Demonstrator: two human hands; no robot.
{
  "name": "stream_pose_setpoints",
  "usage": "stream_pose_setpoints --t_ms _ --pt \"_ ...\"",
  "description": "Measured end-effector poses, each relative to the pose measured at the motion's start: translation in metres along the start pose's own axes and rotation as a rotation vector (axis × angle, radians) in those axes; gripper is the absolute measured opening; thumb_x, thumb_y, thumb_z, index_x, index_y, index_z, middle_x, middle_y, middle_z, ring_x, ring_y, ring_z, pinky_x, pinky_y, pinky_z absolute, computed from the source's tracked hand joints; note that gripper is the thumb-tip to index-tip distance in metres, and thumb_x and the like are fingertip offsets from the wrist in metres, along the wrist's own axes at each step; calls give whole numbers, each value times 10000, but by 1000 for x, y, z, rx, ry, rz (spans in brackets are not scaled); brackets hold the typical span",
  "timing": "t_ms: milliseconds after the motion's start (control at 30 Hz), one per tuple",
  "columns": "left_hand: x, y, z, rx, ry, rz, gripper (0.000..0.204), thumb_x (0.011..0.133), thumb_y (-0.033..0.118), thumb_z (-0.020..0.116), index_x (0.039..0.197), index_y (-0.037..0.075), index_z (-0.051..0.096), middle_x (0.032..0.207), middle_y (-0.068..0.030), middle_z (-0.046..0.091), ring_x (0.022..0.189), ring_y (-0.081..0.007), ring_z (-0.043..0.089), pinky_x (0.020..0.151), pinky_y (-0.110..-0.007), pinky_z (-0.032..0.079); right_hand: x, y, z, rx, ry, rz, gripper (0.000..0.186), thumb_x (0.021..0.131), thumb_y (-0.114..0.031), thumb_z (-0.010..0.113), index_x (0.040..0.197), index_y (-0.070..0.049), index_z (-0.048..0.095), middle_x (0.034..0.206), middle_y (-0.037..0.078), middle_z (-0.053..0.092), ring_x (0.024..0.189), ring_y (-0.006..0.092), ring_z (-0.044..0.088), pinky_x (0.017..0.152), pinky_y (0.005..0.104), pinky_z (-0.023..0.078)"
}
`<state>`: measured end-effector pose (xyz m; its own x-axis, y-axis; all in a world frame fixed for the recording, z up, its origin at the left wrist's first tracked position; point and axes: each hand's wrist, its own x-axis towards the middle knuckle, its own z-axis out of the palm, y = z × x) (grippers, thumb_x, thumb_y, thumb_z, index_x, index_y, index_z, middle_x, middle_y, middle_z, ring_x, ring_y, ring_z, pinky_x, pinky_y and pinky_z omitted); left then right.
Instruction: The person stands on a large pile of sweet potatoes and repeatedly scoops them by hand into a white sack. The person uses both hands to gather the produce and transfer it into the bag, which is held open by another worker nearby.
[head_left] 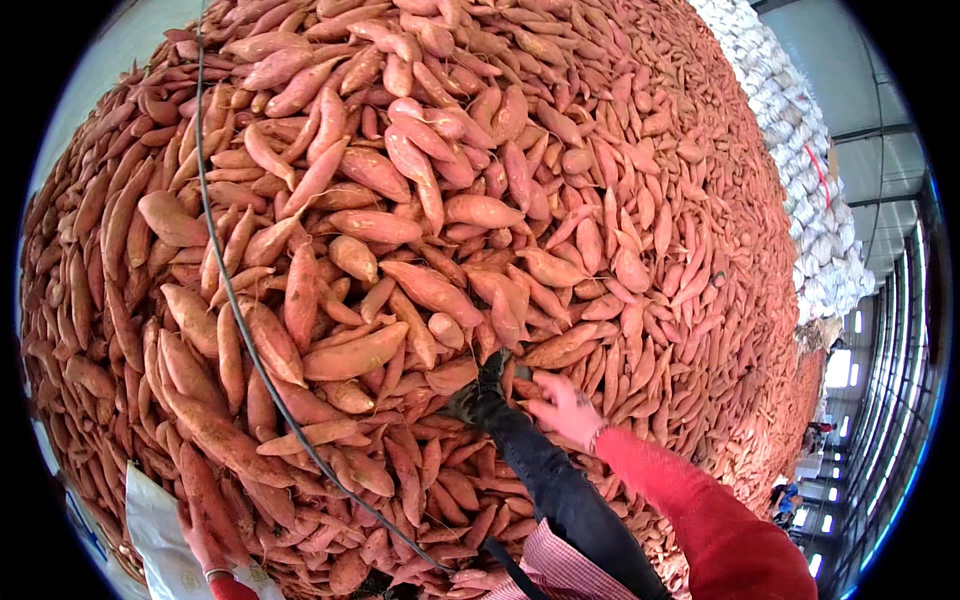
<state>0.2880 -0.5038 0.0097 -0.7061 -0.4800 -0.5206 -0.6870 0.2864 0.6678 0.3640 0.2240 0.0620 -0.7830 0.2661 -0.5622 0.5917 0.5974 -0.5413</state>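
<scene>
A large pile of reddish sweet potatoes (355, 355) fills most of the view. My right hand (565, 410), below a red sleeve, is over the pile beside my dark-trousered leg (545, 480) and black shoe (487, 385); its fingers are apart with nothing visible in them. At the lower left, my left hand (203, 540) is at a white sack (150, 530), beside a long sweet potato (207, 500); its fingers are partly hidden, so I cannot tell what it grips. A red-and-white checked cloth (535, 570) shows at my body.
A dark cable (240, 320) runs down over the pile. Stacked white sacks (815, 220) stand along the upper right. At the far right are a long hall with a metal roof and small distant people (785, 500). A pale wall (100, 90) shows at the upper left.
</scene>
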Motion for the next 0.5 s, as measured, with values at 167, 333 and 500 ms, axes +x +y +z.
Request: stream_pose_setpoints --t_ms 167,333,500 --pt "-60 134 82 56 422 380 546 1008 241 571 1455 -27 409 1484 -181 444 1299 -286 495 1081 -367 393 116 40 -20 15 131 75 720 865 -383 719 1443 -66 431 1358 185 554 1231 305 557 1011 384 466" --pt "-127 211 188 -73 303 589 490 999 151 572 1427 -39 431 1467 -184 457 1299 -291 491 1088 -382 398 212 -12 -34 -328 52 86 921 772 -512 729 1498 -71 374 1458 188 492 1318 321 505 1077 386 429" --pt "-157 232 278 272 67 889 491 916 -6 568 1398 -34 480 1391 -195 507 1292 -321 490 1115 -415 366 255 -31 -12 -636 -157 279 1015 671 -441 807 1503 -97 339 1487 212 431 1328 372 476 1082 453 429"
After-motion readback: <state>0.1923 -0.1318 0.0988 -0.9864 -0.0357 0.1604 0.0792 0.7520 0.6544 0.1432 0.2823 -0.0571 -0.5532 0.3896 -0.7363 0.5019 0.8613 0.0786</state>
